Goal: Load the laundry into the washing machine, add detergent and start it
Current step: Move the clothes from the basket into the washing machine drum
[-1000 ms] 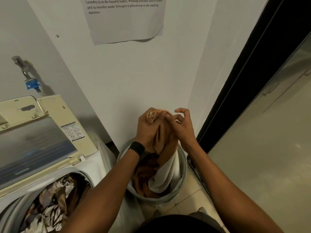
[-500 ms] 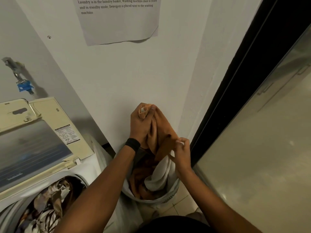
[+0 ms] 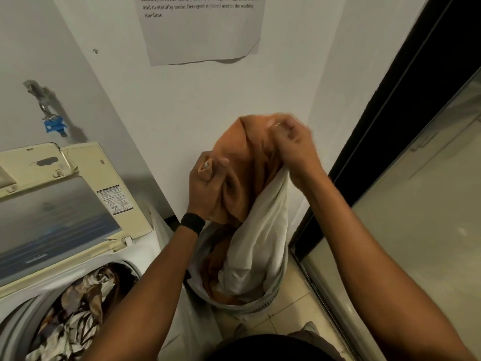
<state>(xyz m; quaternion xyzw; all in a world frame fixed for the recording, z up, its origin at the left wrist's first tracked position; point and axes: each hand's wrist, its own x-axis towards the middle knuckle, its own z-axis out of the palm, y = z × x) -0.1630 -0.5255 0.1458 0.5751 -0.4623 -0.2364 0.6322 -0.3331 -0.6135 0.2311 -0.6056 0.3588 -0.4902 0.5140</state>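
An orange cloth (image 3: 243, 162) is lifted above the round laundry basket (image 3: 263, 304) on the floor. My left hand (image 3: 205, 186) grips one bunched end of it. My right hand (image 3: 294, 144) pinches another part higher up, together with a white cloth (image 3: 263, 235) that hangs down into the basket. More orange fabric lies inside the basket. The top-loading washing machine (image 3: 145, 256) stands at the left with its lid (image 3: 52, 212) raised. Patterned brown and white laundry (image 3: 75, 306) lies in its drum.
A wall with a taped paper notice (image 3: 200, 29) is straight ahead. A tap with a blue fitting (image 3: 53, 123) is on the left wall. A dark-framed glass door (image 3: 416, 165) runs along the right. The floor is tiled.
My right hand rose from low on the cloth to above my left hand, pulling orange and white fabric up. My left hand kept its grip and sits lower now.
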